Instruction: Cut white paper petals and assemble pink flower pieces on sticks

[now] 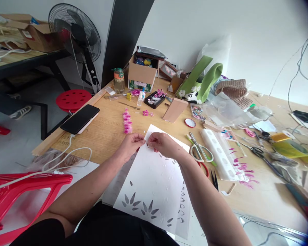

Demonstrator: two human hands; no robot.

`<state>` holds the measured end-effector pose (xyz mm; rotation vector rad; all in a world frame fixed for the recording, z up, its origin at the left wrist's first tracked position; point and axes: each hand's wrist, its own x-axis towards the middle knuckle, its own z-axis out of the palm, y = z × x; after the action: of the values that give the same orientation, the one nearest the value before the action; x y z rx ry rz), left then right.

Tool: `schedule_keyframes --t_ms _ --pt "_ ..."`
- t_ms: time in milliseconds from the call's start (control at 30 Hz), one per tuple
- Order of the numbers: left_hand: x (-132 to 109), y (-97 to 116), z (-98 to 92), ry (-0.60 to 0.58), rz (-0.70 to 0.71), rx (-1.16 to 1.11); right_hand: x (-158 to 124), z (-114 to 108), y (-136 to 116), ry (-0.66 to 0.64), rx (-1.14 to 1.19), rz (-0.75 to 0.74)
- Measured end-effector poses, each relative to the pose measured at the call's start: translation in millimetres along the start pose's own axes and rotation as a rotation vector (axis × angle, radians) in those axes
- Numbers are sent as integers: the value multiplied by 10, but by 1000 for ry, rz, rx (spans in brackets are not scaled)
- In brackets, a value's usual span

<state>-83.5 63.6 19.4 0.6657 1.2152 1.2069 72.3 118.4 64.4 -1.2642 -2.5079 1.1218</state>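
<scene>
Paper dominates the middle of the wooden table (110, 130): a white sheet (154, 184) with petal-shaped cut-outs near its lower edge, lying under both forearms. Clutter fills the right side, with a green bag (205, 80), a cardboard box (141, 73) and a white perforated strip (219, 150) beside green-handled scissors (201, 150). A black phone (80, 118) lies to the left on its cable, and a row of pink petals (127, 122) sits just beyond the hands.

Both hands meet over the sheet's top corner. The left hand (131, 143) has thumb and fingers pinched together, and the right hand (162, 142) is closed the same way, fingertips nearly touching. They seem to be working one tiny piece between them, probably a cut petal, so the step looks like shaping or assembling a small paper part. A next move would call for a fine, steady pinch rather than force.

Whatever is pinched is too small and too covered by fingers to identify. The right edge of the view blurs badly.
</scene>
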Motion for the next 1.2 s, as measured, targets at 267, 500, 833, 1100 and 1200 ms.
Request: schedule_keyframes --t_ms 267,500,833,1100,1200 --pt "2 5 3 11 -3 51 -65 57 -36 73 -101 -159" --pt "-1 5 2 14 18 88 -95 108 10 99 -179 -243" --pt "4 0 19 30 50 119 -106 143 50 137 -190 -269" --pt "23 -17 17 41 75 128 -120 155 59 165 -173 -291" --pt "31 -26 17 37 80 133 -123 162 66 168 -168 -300"
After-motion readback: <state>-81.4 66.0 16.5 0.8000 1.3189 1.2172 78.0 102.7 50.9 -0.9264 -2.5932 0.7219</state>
